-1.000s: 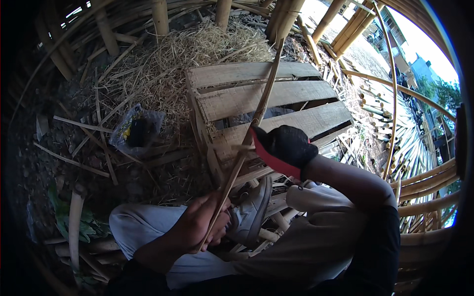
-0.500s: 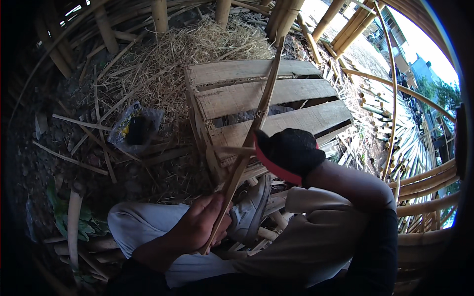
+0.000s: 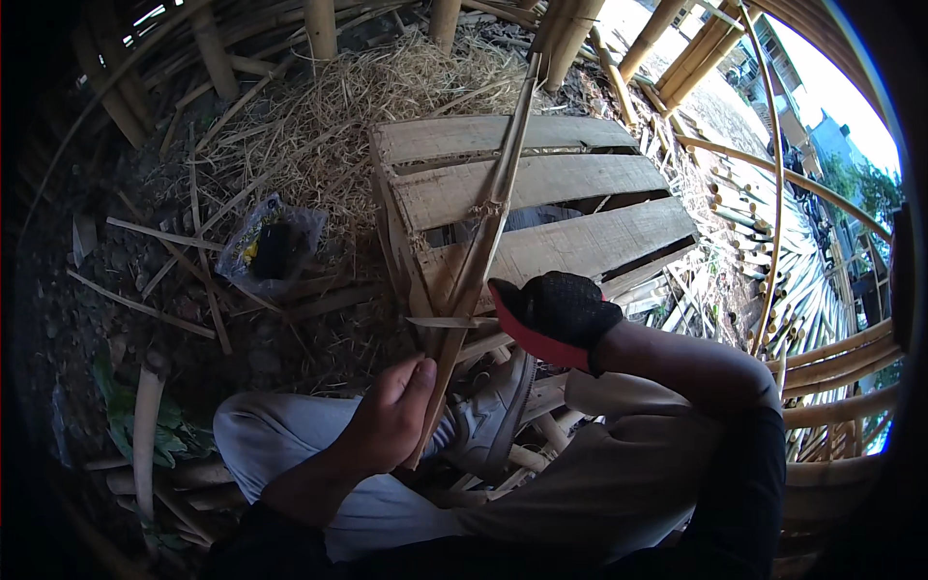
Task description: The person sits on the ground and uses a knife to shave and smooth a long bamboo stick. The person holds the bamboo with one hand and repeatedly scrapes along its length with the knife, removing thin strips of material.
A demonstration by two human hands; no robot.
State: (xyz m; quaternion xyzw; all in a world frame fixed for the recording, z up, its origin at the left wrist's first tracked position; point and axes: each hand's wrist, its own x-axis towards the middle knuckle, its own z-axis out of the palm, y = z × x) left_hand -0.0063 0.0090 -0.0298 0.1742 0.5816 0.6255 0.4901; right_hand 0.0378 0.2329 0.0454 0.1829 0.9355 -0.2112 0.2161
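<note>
The bamboo strip (image 3: pixel 488 208) ran lengthwise up and away across the wooden pallet (image 3: pixel 541 179). The bare left hand (image 3: pixel 387 418) had its fingers wrapped round the strip's near end; the gloved right hand (image 3: pixel 553 314) gripped it just above, nearer the pallet.

Black, red-edged glove (image 3: pixel 559 314), grey trousers (image 3: pixel 290 454), grey sneaker (image 3: pixel 493 416)
</note>
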